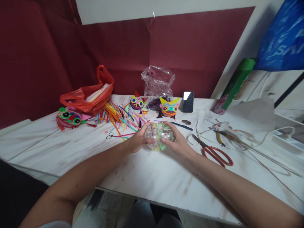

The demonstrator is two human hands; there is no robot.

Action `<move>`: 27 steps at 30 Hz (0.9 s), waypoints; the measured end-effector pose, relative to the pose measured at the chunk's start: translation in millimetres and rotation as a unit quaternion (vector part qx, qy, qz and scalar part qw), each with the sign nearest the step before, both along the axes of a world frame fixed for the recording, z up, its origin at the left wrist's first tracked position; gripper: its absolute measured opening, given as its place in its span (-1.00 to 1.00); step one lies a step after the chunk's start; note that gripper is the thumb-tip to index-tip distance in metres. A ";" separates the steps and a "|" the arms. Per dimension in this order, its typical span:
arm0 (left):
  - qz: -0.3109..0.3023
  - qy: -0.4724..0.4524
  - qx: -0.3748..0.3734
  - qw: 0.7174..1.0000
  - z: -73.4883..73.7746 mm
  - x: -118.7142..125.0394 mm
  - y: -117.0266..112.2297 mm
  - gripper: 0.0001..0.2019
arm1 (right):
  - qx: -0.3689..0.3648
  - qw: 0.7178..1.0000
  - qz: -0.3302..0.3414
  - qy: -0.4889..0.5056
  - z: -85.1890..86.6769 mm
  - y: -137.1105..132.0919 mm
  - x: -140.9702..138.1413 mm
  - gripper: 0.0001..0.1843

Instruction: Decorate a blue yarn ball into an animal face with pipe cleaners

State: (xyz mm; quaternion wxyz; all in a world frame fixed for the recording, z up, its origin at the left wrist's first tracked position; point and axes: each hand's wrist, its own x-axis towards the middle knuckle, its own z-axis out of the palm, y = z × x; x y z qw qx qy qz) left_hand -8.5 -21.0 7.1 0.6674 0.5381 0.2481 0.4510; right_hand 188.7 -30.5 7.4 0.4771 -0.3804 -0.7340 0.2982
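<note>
A round transparent plastic ball (155,136) with green, yellow and red specks is held just above the table in front of me. A seam runs down its middle, and I cannot tell whether the two sides are joined. My left hand (139,138) wraps around its left side, thumb across the front. On its right side, my right hand (177,142) grips in the same way. Just beyond the ball lies a dark blue pen-like stick (181,126). Small scissors (110,136) lie left of my left hand; red-handled scissors (212,152) lie right of my right hand.
Decorated animal heads (71,117), (137,102), (169,107) sit along the back among colourful strips (118,115). A red plastic bag (92,98) and a crinkled transparent bag (158,80) stand behind. A phone (188,102) leans upright. Pliers (220,138), a glue gun and cables (258,145) occupy the right.
</note>
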 end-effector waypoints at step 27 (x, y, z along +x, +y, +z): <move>0.028 0.009 -0.002 1.000 -2.3 3.9 -1.5 -0.25 | -0.004 1.000 0.023 -0.012 -7.5 1.7 0.4 -0.04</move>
